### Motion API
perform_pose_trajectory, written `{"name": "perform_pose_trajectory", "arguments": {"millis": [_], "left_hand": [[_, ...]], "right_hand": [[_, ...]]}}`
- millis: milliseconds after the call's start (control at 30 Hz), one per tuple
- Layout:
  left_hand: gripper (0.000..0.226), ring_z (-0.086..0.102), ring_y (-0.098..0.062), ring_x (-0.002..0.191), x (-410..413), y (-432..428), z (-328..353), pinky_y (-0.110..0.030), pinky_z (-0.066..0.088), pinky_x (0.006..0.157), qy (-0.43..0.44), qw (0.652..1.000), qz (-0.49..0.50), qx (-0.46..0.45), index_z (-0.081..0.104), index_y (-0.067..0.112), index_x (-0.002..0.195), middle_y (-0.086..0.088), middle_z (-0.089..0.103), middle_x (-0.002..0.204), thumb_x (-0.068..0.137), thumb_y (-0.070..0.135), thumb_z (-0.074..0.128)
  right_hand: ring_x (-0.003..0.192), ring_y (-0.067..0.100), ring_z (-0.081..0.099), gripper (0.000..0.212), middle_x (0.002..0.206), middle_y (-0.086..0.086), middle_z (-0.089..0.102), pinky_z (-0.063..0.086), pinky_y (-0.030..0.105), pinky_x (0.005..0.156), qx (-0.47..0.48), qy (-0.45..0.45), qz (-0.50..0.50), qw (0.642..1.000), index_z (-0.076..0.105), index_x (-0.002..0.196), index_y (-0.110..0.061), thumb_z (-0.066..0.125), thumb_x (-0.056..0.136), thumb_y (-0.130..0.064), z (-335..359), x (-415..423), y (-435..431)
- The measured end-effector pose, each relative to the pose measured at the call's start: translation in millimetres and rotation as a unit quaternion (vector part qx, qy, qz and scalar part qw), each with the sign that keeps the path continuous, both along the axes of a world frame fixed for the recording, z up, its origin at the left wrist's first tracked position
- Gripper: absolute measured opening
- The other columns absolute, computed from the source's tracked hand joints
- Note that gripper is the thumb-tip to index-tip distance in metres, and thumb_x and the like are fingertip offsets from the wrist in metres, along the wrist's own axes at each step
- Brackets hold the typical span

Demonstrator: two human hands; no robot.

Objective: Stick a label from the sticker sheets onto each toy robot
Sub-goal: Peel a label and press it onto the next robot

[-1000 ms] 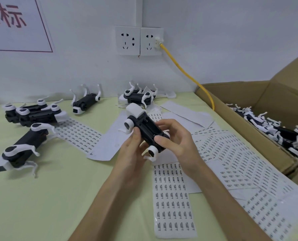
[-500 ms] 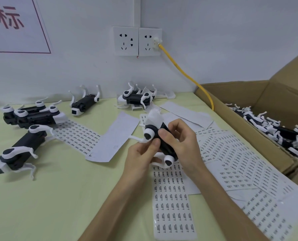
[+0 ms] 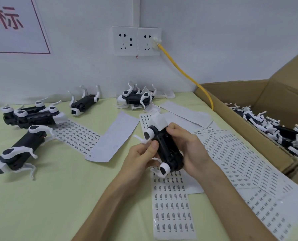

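A black toy robot with white legs and a white head is held belly-up above the table, head pointing away from me. My left hand grips its left side, thumb on the black body. My right hand wraps round its right side, fingers curled over the body near the head. Directly beneath lies a sticker sheet with rows of small labels. More label sheets fan out to the right. Several other toy robots lie on the left of the table.
A cardboard box holding several toy robots stands at the right. A yellow cable runs from the wall socket down behind the box. Blank backing sheets lie mid-table. Two more robots rest by the wall.
The held robot has shifted right and slightly down from table centre to above the sticker sheet. Both hands kept their grip and my right hand wrapped further round its body.
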State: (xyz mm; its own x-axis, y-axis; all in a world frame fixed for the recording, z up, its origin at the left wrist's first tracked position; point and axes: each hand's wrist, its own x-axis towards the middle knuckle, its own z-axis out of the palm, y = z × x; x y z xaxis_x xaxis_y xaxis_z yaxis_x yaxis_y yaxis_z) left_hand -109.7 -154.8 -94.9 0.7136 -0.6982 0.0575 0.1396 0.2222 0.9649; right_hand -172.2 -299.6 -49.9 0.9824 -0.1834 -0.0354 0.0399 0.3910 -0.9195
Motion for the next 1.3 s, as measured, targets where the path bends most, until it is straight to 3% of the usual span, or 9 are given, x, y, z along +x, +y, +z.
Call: {"name": "perform_pose_trajectory", "arguments": {"millis": [133,267,567,733,833,967,1100,1233,1300], "left_hand": [[0.067,0.068,-0.036,0.107,0,1,0,-0.043,0.054,0.092,0.028,1.000,-0.003,-0.013,0.071,-0.001,0.121,-0.028,0.071,0.119,0.092,0.059,0.060],[0.059,0.065,-0.039,0.124,2,2,0,-0.066,0.043,0.106,0.062,0.997,-0.007,-0.041,0.069,0.012,0.132,-0.020,0.069,0.132,0.098,0.056,0.051],[0.057,0.065,-0.030,0.127,1,2,6,-0.037,0.057,0.097,0.107,0.991,0.016,-0.082,0.072,0.018,0.130,-0.012,0.068,0.137,0.098,0.059,0.049],[0.058,0.067,-0.041,0.121,3,2,6,-0.043,0.061,0.090,0.092,0.993,0.052,-0.057,0.074,0.018,0.126,-0.015,0.072,0.129,0.086,0.059,0.065],[0.057,0.061,-0.051,0.124,3,1,4,-0.062,0.049,0.105,0.079,0.994,0.065,-0.047,0.074,0.018,0.124,-0.016,0.073,0.126,0.083,0.057,0.070],[0.059,0.070,-0.036,0.117,6,2,9,-0.049,0.054,0.104,0.115,0.984,0.113,-0.073,0.077,0.019,0.120,-0.014,0.074,0.123,0.086,0.065,0.066],[0.051,0.064,-0.017,0.072,20,9,14,-0.027,0.056,0.063,0.203,0.958,0.132,-0.157,0.079,0.021,0.109,-0.002,0.072,0.101,0.096,0.062,0.053],[0.043,0.056,-0.020,0.082,25,13,13,-0.029,0.047,0.074,0.229,0.944,0.146,-0.188,0.074,0.024,0.106,0.001,0.070,0.100,0.096,0.060,0.052],[0.047,0.060,-0.023,0.096,24,13,14,-0.031,0.051,0.084,0.236,0.943,0.150,-0.182,0.072,0.020,0.112,0.000,0.072,0.100,0.093,0.060,0.055]], "right_hand": [[0.073,0.018,0.061,0.024,0.082,0.004,0.063,0.052,0.027,0.063,-0.030,0.004,0.007,1.000,0.049,0.076,-0.017,0.064,0.091,-0.030,1,-1,0],[0.076,0.020,0.064,0.013,0.093,0.007,0.064,0.054,0.028,0.062,-0.030,-0.011,0.020,0.999,0.056,0.093,-0.018,0.065,0.090,-0.026,-1,0,-1],[0.096,0.023,0.063,0.041,0.115,0.011,0.053,0.058,0.034,0.078,-0.035,-0.047,0.066,0.996,0.061,0.122,-0.016,0.062,0.083,-0.005,-3,2,-4],[0.091,0.028,0.064,0.045,0.107,0.009,0.059,0.055,0.033,0.072,-0.111,-0.009,-0.001,0.994,0.060,0.119,-0.012,0.073,0.075,-0.014,-3,4,-1],[0.086,0.025,0.067,0.042,0.101,0.005,0.063,0.054,0.033,0.073,-0.149,0.008,-0.046,0.988,0.064,0.114,-0.013,0.076,0.075,-0.024,-6,5,3],[0.082,0.012,0.062,0.015,0.088,-0.005,0.067,0.051,0.028,0.076,-0.181,-0.006,-0.120,0.976,0.072,0.098,-0.019,0.071,0.090,-0.031,-11,10,0],[0.086,0.009,0.059,0.011,0.098,-0.006,0.064,0.047,0.030,0.083,-0.424,0.094,-0.242,0.868,0.071,0.101,-0.031,0.073,0.091,-0.034,-25,12,-18],[0.126,0.021,0.043,0.060,0.127,-0.002,0.050,0.029,0.044,0.106,-0.617,0.257,-0.188,0.720,0.056,0.131,-0.031,0.061,0.085,-0.068,-38,13,-22],[0.127,0.022,0.039,0.065,0.129,-0.002,0.047,0.025,0.042,0.104,-0.644,0.256,-0.176,0.700,0.054,0.133,-0.031,0.063,0.081,-0.071,-42,14,-19]]}}
